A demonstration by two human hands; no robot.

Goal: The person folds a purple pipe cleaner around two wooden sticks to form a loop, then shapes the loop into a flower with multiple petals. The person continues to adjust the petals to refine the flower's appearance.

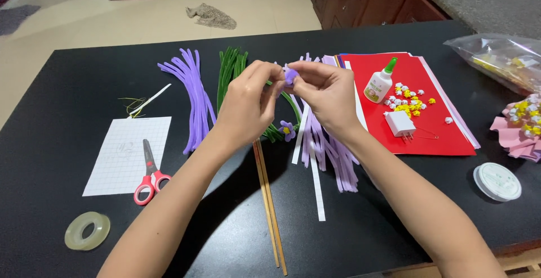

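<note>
A white glue bottle [380,82] with a green cap and a pale label is lying on the red paper sheet [445,137]. A clear plastic bag [499,59] of yellow and white bits is sitting beyond that sheet's far right corner.

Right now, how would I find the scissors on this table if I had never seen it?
Start at the black table and look to its left side, where a white sheet of squared paper lies flat. The scissors rest on that paper's lower right corner, blades pointing away from the person. They are the only thing with red handles, unlike the clear tape roll nearer the table's edge.
</note>
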